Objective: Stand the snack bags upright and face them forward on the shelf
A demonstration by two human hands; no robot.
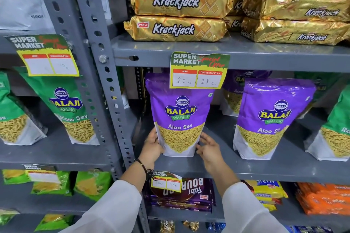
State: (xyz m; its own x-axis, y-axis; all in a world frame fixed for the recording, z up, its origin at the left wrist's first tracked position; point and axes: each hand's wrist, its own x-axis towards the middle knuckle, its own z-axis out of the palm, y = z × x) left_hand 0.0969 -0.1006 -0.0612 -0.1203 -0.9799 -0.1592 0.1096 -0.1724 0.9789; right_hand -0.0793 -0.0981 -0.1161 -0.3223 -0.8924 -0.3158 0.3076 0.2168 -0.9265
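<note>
At the centre of the frame a purple Aloo Sev bag (180, 117) stands upright, label forward, on the grey shelf (217, 164). The left hand (151, 146) presses its lower left edge; the right hand (209, 149) hovers spread just beside its lower right corner, contact unclear. A price tag (198, 71) hanging from the shelf above covers the bag's top. To the right stands a second purple bag (269, 119), with a third (233, 96) behind them. Gold Krackjack packs (178, 1) fill the upper frame.
</note>
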